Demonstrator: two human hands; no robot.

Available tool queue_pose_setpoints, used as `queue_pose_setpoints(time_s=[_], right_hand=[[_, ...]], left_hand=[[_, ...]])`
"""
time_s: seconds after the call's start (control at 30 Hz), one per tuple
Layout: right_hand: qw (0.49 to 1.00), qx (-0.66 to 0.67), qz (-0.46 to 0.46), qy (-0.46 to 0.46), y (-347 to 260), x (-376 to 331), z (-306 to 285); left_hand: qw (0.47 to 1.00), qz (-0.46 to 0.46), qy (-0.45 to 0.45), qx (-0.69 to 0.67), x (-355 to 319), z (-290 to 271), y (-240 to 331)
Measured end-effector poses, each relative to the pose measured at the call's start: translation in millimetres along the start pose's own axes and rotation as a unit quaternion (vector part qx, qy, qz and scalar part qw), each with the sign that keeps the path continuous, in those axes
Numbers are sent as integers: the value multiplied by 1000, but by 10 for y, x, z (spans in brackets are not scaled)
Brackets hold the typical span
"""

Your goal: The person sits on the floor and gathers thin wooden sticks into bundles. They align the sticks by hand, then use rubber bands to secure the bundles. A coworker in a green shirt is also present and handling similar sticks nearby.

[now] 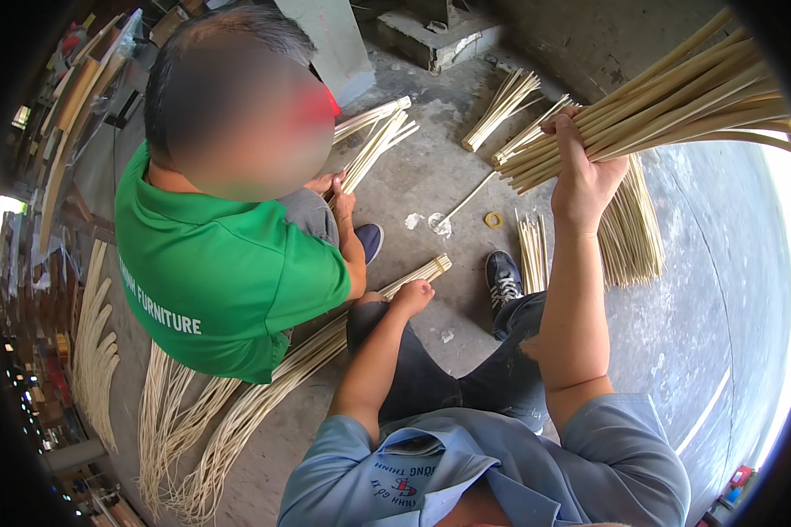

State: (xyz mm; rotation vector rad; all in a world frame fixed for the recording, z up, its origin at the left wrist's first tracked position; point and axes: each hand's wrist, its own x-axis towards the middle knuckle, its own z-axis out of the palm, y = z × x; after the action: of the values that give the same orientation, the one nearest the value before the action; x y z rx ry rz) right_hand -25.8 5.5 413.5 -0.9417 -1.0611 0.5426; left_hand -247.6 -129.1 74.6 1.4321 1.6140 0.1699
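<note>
My right hand is raised and gripped around a thick bundle of pale rattan canes that fans out toward the upper right. My left hand rests low on my left knee, closed on the end of a long bundle of thin rattan strips that trails down to the lower left across the floor. I sit on the concrete floor with my dark trousers and one dark shoe showing.
A person in a green shirt crouches close on my left, hands on another cane bundle. More cane bundles lie ahead, a tape roll between them. Concrete blocks stand at the far wall.
</note>
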Motion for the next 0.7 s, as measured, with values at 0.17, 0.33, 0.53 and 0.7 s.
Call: queue_pose_setpoints(time_s=[0.17,0.33,0.53,0.7], right_hand=[[1000,6,-4,1,-10,-8,-6],[1000,3,-5,3,0,-1,-18],[1000,8,-6,1,-2,1,-14],[1000,2,-9,-5,21,0,-15]], left_hand=[[1000,14,14,-8,13,27,-8],[999,32,32,-14,14,33,-33],[999,23,28,-18,5,27,-19],[1000,7,20,-10,6,34,-21]])
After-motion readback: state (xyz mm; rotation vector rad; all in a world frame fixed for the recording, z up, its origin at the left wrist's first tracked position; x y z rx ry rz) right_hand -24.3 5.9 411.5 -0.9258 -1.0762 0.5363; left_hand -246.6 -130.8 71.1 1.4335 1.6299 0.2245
